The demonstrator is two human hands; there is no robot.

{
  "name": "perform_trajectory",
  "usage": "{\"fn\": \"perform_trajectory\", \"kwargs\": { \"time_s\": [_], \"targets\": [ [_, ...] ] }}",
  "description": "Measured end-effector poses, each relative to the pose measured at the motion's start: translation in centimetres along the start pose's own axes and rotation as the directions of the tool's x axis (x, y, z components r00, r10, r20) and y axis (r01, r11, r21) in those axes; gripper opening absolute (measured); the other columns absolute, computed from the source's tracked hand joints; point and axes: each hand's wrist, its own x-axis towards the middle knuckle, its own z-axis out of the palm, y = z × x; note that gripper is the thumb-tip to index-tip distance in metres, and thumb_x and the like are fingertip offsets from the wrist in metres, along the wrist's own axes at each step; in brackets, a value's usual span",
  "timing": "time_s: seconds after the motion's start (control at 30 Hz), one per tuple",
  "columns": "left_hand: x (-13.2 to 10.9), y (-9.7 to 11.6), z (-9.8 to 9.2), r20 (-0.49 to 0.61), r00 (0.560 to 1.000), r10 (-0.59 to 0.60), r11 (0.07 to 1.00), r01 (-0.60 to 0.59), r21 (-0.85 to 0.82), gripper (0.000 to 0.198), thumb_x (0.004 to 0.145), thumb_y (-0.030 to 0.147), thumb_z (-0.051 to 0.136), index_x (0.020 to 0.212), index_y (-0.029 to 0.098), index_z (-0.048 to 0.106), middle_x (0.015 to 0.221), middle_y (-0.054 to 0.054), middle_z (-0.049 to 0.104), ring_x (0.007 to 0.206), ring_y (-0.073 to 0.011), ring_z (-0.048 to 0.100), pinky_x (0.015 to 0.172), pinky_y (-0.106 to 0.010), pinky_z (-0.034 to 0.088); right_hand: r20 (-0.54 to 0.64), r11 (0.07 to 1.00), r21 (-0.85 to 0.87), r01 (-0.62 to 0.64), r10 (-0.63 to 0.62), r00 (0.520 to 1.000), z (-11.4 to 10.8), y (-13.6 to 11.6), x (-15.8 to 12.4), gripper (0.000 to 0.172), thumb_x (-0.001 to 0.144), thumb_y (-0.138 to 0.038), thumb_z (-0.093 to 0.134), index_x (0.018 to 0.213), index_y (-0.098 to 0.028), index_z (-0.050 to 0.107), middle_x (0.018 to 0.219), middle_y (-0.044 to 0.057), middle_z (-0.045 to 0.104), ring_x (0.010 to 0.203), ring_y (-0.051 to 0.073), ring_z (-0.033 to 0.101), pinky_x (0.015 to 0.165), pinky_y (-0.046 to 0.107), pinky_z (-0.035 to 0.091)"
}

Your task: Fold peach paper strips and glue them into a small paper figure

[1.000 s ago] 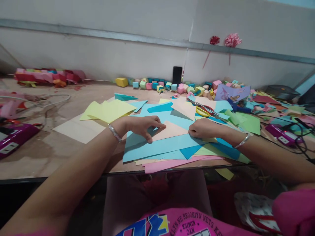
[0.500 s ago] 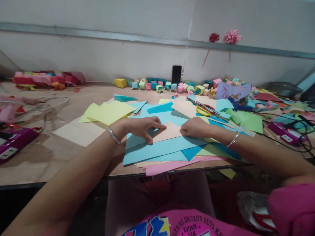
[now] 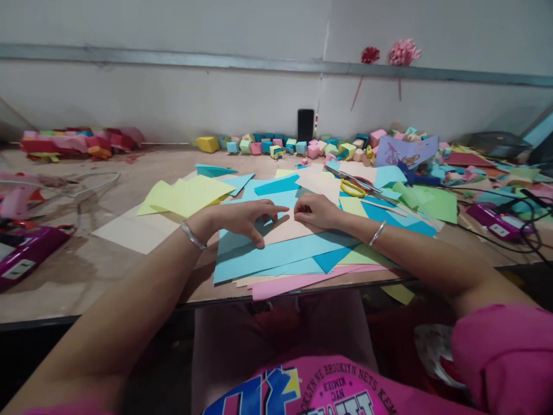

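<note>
A piece of peach paper (image 3: pixel 287 229) lies on a large light-blue sheet (image 3: pixel 259 260) near the table's front edge. My left hand (image 3: pixel 248 220) rests at its left side, thumb and forefinger spread apart and the forefinger reaching over it. The fingers of my right hand (image 3: pixel 317 211) are curled together, their tips down on the peach paper's upper part. Whether anything is pinched between those fingertips is hidden. The two hands' fingertips are close together but apart.
Scissors with yellow and red handles (image 3: pixel 353 188) lie behind my right hand. Yellow sheets (image 3: pixel 185 196) are to the left. Small paper boxes (image 3: pixel 256 147) and a phone (image 3: pixel 306 125) line the wall. Purple power strips (image 3: pixel 496 222) with cables sit at both sides.
My right hand has moved left across the peach paper, closer to my left hand. My left hand stays almost in place, still spread. The view has shifted slightly.
</note>
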Motion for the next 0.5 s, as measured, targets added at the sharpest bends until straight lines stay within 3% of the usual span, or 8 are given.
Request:
{"fn": "perform_trajectory", "kwargs": {
  "time_s": [0.13, 0.37, 0.5],
  "targets": [
    [0.01, 0.11, 0.12, -0.035, 0.999, 0.012, 1.0, -0.012, -0.004, 0.103, 0.068, 0.04, 0.08, 0.15, 0.033, 0.018, 0.114, -0.006, 0.054, 0.092, -0.018, 0.05, 0.081, -0.027, 0.041, -0.061, 0.999, 0.043, 0.004, -0.002, 0.998, -0.11, 0.06, 0.11, 0.026, 0.087, -0.03, 0.057, 0.105, -0.012, 0.063, 0.096, 0.008, 0.062, 0.081, 0.014, 0.051, 0.073, 0.025, 0.037],
    [-0.32, 0.93, -0.03, -0.036, 0.997, -0.068, 0.998, 0.068, 0.007, 0.096, 0.068, 0.038, 0.079, 0.148, 0.029, 0.027, 0.117, -0.008, 0.056, 0.092, -0.0186, 0.051, 0.078, -0.027, 0.041, -0.06, 0.987, 0.155, -0.03, 0.04, 0.997, -0.01, 0.21, 0.18, 0.012, 0.081, -0.019, 0.056, 0.086, -0.013, 0.065, 0.078, 0.002, 0.063, 0.073, 0.012, 0.053, 0.065, 0.022, 0.037],
    [-0.39, 0.75, 0.13, -0.064, 0.997, -0.05, 0.998, 0.051, 0.022, 0.092, 0.069, 0.039, 0.078, 0.147, 0.029, 0.03, 0.116, -0.008, 0.058, 0.09, -0.018, 0.051, 0.076, -0.027, 0.041, -0.098, 0.976, 0.215, -0.029, 0.052, 0.994, -0.19, 0.58, 0.07, 0.019, 0.081, -0.022, 0.056, 0.095, -0.012, 0.064, 0.087, 0.004, 0.065, 0.077, 0.012, 0.054, 0.066, 0.023, 0.038]
  ]
}}
